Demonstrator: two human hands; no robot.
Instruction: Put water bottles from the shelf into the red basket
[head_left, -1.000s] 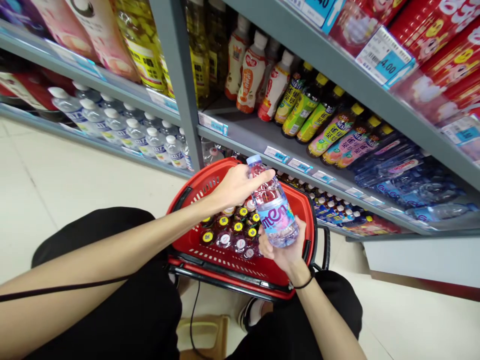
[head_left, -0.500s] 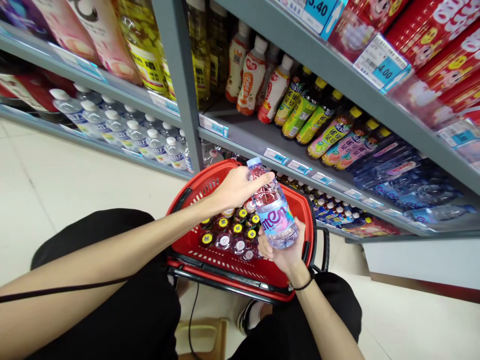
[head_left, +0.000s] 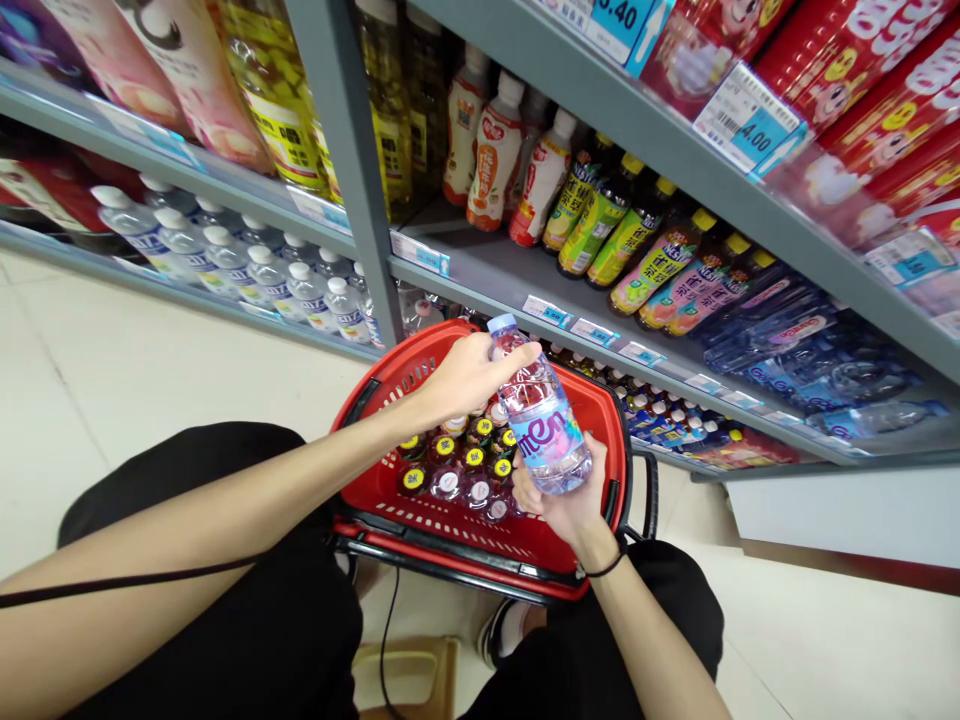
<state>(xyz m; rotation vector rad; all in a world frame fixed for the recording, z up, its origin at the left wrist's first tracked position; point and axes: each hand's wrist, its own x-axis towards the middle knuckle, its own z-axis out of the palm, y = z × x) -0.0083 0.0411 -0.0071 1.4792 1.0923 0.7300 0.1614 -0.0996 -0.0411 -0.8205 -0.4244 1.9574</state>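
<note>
A clear water bottle (head_left: 546, 435) with a blue cap and a blue-and-pink label is tilted over a red shopping basket (head_left: 367, 405). My left hand (head_left: 474, 372) grips its upper part just below the cap, thumb lying across the front. Around the lower end curl the fingers of my right hand (head_left: 574, 500), with the palm partly beneath the base. Inside the basket stand several bottles with yellow caps (head_left: 474, 457) and several with white-topped caps (head_left: 448, 484), partly hidden behind the held bottle.
Grey shelves (head_left: 480, 265) of drinks rise right behind the basket, with price tags (head_left: 750, 125) along their edges. White-capped bottles (head_left: 259, 275) fill the low shelf at left. A black cable (head_left: 387, 630) hangs down past a beige stool (head_left: 450, 680).
The bottle and both hands have barely shifted, a touch to the left. My hold on it is the same. The shelves sit slightly further left in view.
</note>
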